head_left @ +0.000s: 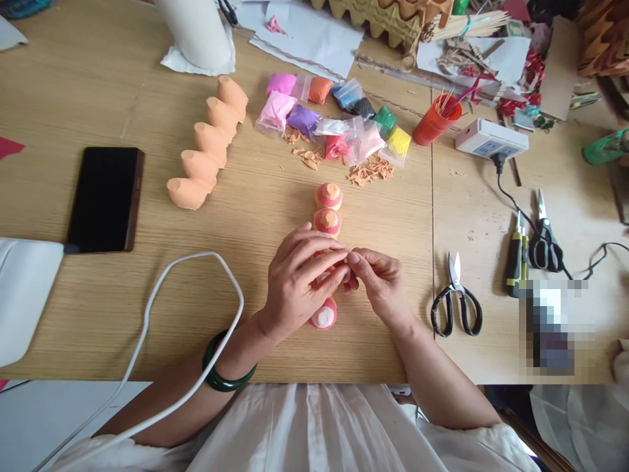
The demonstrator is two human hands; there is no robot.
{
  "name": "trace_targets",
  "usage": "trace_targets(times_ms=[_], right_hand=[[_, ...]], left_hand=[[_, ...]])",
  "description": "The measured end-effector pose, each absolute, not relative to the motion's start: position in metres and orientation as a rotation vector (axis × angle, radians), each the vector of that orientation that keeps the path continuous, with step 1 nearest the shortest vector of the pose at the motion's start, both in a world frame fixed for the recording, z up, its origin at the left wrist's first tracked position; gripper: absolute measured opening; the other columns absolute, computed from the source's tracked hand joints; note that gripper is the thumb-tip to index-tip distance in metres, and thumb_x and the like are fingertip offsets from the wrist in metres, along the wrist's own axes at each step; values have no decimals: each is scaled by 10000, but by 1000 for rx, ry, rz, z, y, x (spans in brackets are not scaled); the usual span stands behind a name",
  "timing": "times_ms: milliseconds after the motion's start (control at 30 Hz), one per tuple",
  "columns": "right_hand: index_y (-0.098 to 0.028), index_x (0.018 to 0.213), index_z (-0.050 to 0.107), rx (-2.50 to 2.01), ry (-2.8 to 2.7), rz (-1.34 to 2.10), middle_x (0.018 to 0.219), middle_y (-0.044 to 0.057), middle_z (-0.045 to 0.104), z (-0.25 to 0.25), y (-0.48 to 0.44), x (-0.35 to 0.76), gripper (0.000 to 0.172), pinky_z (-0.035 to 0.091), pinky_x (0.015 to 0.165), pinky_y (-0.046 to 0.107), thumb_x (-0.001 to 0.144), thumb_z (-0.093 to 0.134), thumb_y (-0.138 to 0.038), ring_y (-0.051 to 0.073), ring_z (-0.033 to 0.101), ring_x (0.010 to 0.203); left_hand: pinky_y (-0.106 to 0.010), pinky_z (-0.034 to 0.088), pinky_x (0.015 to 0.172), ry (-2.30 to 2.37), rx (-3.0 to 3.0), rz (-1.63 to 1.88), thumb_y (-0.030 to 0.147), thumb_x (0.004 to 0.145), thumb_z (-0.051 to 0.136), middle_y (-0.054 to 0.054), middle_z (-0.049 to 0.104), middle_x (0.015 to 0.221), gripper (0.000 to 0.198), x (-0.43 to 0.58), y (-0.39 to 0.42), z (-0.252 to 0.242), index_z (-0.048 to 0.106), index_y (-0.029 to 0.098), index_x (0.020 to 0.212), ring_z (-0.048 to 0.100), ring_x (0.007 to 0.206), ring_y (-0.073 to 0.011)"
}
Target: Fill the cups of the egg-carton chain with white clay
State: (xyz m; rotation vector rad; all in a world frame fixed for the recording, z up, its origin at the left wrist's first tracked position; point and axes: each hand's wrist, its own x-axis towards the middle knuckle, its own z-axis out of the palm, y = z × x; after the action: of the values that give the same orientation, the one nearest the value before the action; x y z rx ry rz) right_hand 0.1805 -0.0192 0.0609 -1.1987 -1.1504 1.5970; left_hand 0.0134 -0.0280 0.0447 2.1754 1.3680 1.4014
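Note:
A row of red and yellow egg-carton cups [327, 221] lies in front of me, running away from the table edge. Two far cups have orange tops, and the nearest one has a pale pink top. My left hand [301, 283] lies over the middle of the row, hiding it, with its fingers fairly straight and the tips drawn toward the thumb. Against those tips, my right hand [379, 283] is closed in a pinch. Whatever small thing sits between the fingertips is hidden. Beyond the row lie bags of coloured clay [303, 119] and orange shavings [369, 172].
Left stand a plain orange strip of cups [202, 161], a black phone-like device [104, 200] and a paper roll [194, 33]. A white cable [240, 298] loops over my left forearm. Right are scissors [456, 298], a cutter [515, 262], a red cup [435, 121] and a power strip [479, 136].

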Motion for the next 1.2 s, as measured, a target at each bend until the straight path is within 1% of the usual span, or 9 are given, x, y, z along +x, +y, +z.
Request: trace_targets(times_ms=[133,233,333,433,600,767,900,1000,1200], right_hand=[[-205,658,698,-1218,-1113,1557,589,-9,613,56,-20,182,561,475,512,268,954,740,-681,115,549,503],[-209,770,761,-1199,-1056,1524,643,-16,631,53,-21,182,442,482,513,262,961,774,-607,106,555,510],[-238,936,801,-1164,-1020,1494,715,-20,670,54,-22,181,291,542,550,273,922,849,-524,116,582,550],[-255,1005,795,-1144,-1031,1465,781,-9,697,57,-24,181,264,602,613,300,898,881,-479,129,601,606],[-240,973,805,-1142,-1045,1500,811,5,705,57,-24,180,269,633,644,309,903,871,-492,137,630,643],[-228,864,792,-1125,-975,1630,714,-12,690,52,-23,178,357,616,575,286,853,892,-571,133,624,589],[-228,860,788,-1116,-894,1651,661,-35,664,50,-21,177,359,597,535,264,794,949,-542,114,590,539],[-221,885,796,-1141,-876,1614,690,-35,667,49,-19,179,335,583,535,259,803,950,-506,99,557,531],[-214,836,778,-1217,-953,1479,723,-17,662,50,-16,181,346,557,559,258,874,885,-540,101,570,567]], left_hand=[[-445,589,1151,1360,2148,1465,221,997,763,-1,840,1005,48,13,-27,45,772,269,997,786,1039,-191],[-426,603,1127,1349,2128,1481,205,991,774,-5,833,993,50,12,-27,46,766,254,993,780,1019,-181],[-422,624,1101,1386,2063,1461,205,1018,737,-19,833,1048,73,11,-27,47,777,252,1058,773,1040,-179],[-423,639,1094,1429,2017,1416,209,1040,699,-29,834,1108,122,9,-27,48,790,257,1106,771,1068,-184],[-409,641,1097,1434,2068,1389,208,1057,669,-35,831,1164,176,8,-28,47,790,264,1173,774,1116,-187],[-403,632,1105,1342,2184,1403,162,1050,664,-36,830,1170,225,9,-27,45,768,262,1224,767,1143,-188],[-380,618,1103,1223,2200,1401,129,1038,654,-60,820,1202,271,10,-27,48,744,233,1272,757,1171,-189],[-352,619,1069,1329,2093,1379,157,1048,643,-80,801,1278,316,6,-26,50,724,226,1346,751,1199,-194],[-366,605,1105,1461,1795,1394,207,1064,627,-75,785,1274,240,-7,-17,42,780,223,1248,738,1230,-203]])
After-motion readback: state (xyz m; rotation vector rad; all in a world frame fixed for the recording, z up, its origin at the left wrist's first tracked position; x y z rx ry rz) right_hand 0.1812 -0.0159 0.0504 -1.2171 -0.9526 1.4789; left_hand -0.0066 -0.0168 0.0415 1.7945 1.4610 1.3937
